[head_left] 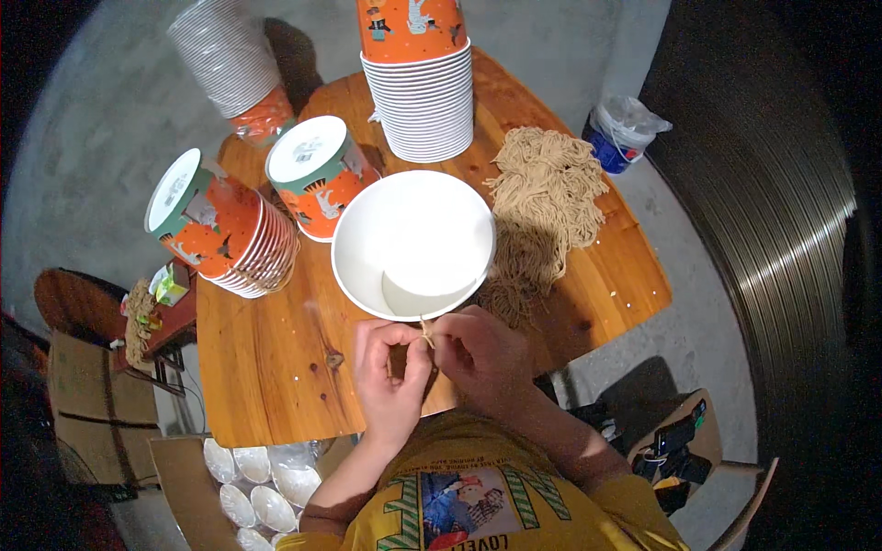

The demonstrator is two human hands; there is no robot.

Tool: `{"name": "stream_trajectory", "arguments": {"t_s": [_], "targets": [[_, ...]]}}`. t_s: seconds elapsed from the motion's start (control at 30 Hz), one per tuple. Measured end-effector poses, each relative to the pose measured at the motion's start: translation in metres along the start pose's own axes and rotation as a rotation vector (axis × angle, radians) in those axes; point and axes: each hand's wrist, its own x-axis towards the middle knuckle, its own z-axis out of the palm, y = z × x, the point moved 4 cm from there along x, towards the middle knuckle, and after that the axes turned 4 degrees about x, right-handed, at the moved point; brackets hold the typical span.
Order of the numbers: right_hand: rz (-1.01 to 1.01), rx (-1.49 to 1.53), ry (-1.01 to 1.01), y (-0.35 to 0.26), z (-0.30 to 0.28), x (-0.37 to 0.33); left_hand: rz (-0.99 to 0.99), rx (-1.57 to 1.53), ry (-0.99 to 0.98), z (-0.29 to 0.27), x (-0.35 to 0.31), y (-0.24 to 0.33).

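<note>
Visibly, the left hand (390, 372) pinches a thin tan cord (425, 336) between thumb and forefinger by the near rim of the white bucket (361, 230). The right hand (482, 356) curls beside it; whether its fingertips grip cannot be told. The bucket stack (418, 106) is cropped above.

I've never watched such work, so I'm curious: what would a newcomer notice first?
Probably the big, white-lined bucket in the middle of the wooden table, with the left hand and right hand pinching a thin cord at its near rim. Next, perhaps, the tall stack of orange buckets behind it and the heap of tan strands on its right.
</note>
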Motion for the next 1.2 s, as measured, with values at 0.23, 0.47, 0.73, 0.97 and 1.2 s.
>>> {"name": "stream_trajectory", "arguments": {"t_s": [0.23,0.47,0.73,0.97,1.2], "targets": [[0.001,-0.029,-0.004,-0.001,0.001,0.003,0.072,0.041,-0.016,-0.001,0.002,0.002],[-0.04,-0.003,-0.022,-0.003,-0.001,0.008,0.261,0.195,-0.036,-0.005,0.006,0.011],[-0.059,-0.024,-0.059,-0.006,-0.003,0.012,0.383,0.287,-0.052,-0.01,0.014,0.02],[-0.064,-0.054,-0.105,-0.007,-0.003,0.014,0.439,0.392,-0.061,-0.012,0.017,0.023],[-0.018,-0.077,-0.064,-0.007,-0.001,0.015,0.445,0.396,-0.091,-0.013,0.018,0.025]]}}
